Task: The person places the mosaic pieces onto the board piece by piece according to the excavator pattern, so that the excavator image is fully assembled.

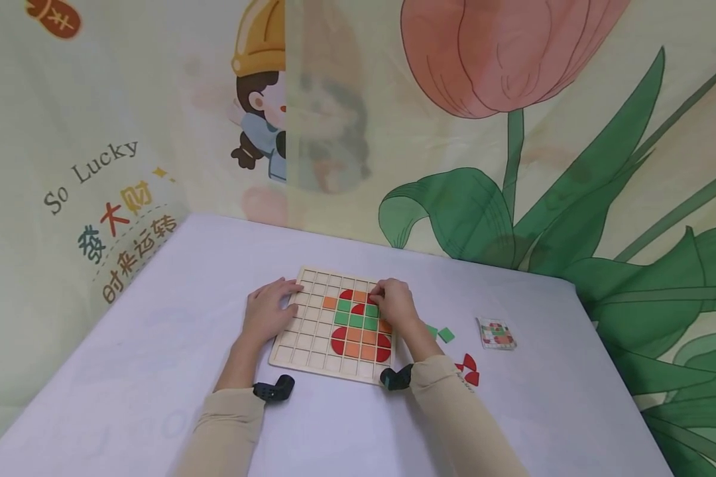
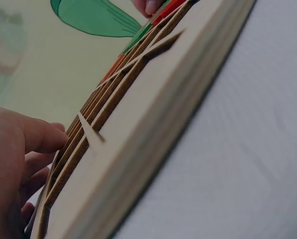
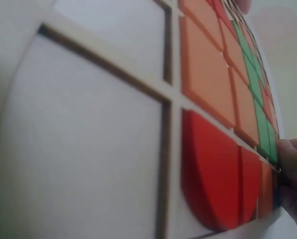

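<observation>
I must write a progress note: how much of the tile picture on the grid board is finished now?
Done: red, orange and green tiles fill a patch of the wooden grid board. In hand: the right hand works at a red piece near the far edge, though its fingers hide the grip; the left hand rests on the left side. Left: loose green tiles and red pieces lie beside the pattern card.

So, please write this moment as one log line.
left hand rests on grid board | right hand presses red piece | spare pieces on table
</observation>
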A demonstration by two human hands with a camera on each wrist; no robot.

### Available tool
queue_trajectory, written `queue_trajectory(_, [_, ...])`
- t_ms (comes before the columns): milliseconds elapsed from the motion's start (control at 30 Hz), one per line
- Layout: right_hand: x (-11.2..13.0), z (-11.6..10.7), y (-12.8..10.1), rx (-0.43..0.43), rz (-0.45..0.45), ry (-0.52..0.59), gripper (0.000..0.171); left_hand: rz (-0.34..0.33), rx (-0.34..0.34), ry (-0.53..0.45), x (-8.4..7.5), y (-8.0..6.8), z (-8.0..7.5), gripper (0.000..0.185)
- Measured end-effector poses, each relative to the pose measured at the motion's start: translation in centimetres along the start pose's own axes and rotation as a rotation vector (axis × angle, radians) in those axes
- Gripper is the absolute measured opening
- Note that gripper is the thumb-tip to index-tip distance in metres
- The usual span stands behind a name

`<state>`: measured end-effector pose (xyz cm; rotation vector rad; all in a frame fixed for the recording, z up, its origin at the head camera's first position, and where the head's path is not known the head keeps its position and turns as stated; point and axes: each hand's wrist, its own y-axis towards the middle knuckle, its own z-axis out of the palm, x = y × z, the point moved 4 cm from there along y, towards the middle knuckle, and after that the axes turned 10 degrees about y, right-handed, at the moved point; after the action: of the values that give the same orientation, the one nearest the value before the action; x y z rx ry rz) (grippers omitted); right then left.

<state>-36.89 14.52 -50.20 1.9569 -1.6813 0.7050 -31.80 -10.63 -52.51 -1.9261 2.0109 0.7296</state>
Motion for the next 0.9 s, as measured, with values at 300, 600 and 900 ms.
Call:
queue_trajectory(300, [-1.7,-4.0,-3.0,-0.066,-0.006,0.014,0.024,0.001,-0.001,0.001,0.1,0.0,-0.1,0.04])
queue_trajectory(600, [-7.9,-8.0,-7.0,0.048,0.183,0.028,0.038,-0.009,0.005,0.029,0.2,0.0,-0.2,0.039])
queue_trajectory(900, [-9.7,-7.1,-7.9,0.006,0.144,0.001,0.033,-0.006,0.006,0.019,-0.1,-0.1,-0.2,0.039])
